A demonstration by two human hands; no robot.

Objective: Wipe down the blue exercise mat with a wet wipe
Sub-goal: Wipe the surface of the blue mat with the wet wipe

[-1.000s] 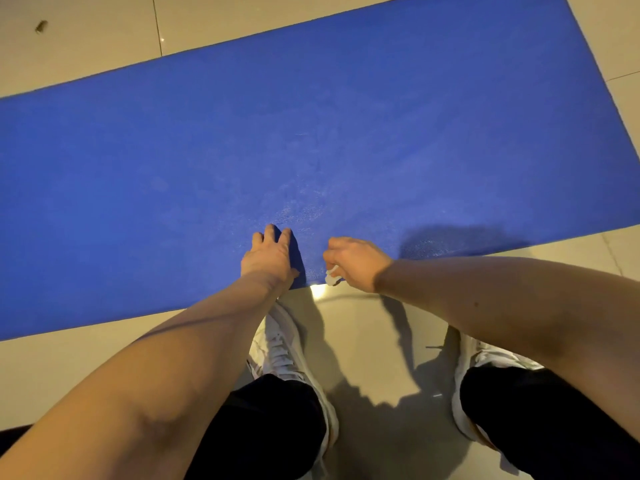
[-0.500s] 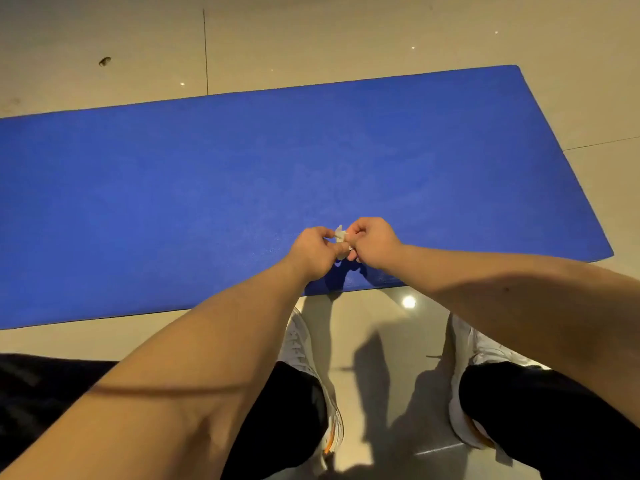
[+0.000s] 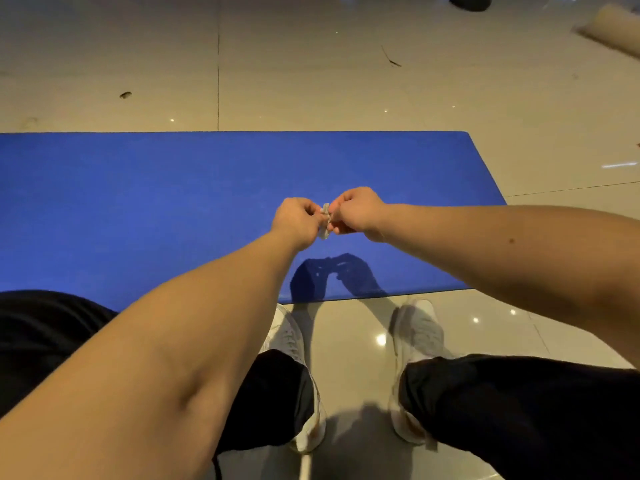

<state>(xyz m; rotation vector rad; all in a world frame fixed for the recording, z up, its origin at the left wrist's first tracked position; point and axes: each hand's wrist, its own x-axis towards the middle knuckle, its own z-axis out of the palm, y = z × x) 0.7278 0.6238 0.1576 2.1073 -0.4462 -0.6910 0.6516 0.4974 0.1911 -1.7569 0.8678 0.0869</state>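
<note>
Blue mat is lying flat on the tiled floor before your feet, and you are no longer touching it. A second ago your left hand was pressing its near edge while your right hand was keeping the wet wipe low beside it. Now both hands are hovering above the mat, pinching the small bunched wipe between them. You are probably unfolding or refolding it, so wiping is pausing.
</note>
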